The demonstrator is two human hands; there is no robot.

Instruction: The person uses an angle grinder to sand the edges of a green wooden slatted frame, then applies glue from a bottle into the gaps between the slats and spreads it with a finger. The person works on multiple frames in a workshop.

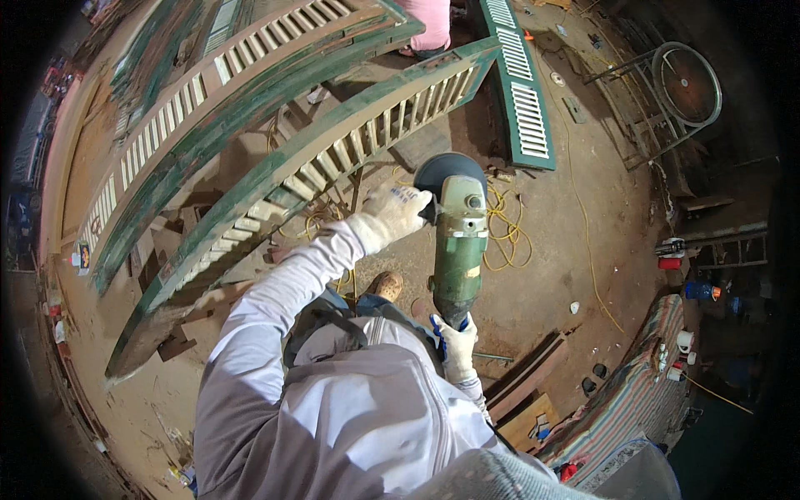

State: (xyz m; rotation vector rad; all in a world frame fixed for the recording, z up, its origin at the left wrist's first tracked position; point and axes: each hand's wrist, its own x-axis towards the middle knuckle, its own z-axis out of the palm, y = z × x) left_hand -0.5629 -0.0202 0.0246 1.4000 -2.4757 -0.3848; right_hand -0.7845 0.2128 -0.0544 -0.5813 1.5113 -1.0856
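Observation:
A large green angle grinder (457, 258) is held in front of my body, its dark round disc (451, 169) at the far end. My left hand (393, 217), in a whitish work glove, is closed around the side handle near the grinder's head. At the rear end, my right hand (457, 350), gloved in white and blue, grips the body's back handle. Just left of the disc runs a louvred shutter (275, 171) with a green, partly bared frame and pale slats. The disc appears apart from the shutter, though depth is hard to judge.
A second louvred shutter (218, 83) lies farther left. A dark green one with white slats (525, 108) stands ahead. Yellow cord (508, 233) loops across the floor. Beyond, a person in pink (429, 23) is partly visible. A wheeled frame (685, 83) stands right, near striped cloth (642, 367).

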